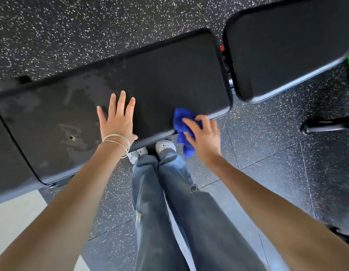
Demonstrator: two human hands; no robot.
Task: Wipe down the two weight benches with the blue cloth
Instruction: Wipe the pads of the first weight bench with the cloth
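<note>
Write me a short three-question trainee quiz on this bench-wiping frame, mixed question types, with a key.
1. True or false: the left hand lies flat, fingers spread, on the bench pad.
2. Multiple choice: where is the blue cloth?
A. Spread in the middle of the pad
B. Bunched under the right hand at the pad's near edge, part of it hanging below
C. Lying on the floor
3. Fill in: streaky wet-looking marks show on the pad to the ______ of the left hand, as the person sees it.

Key
1. True
2. B
3. Left
</note>
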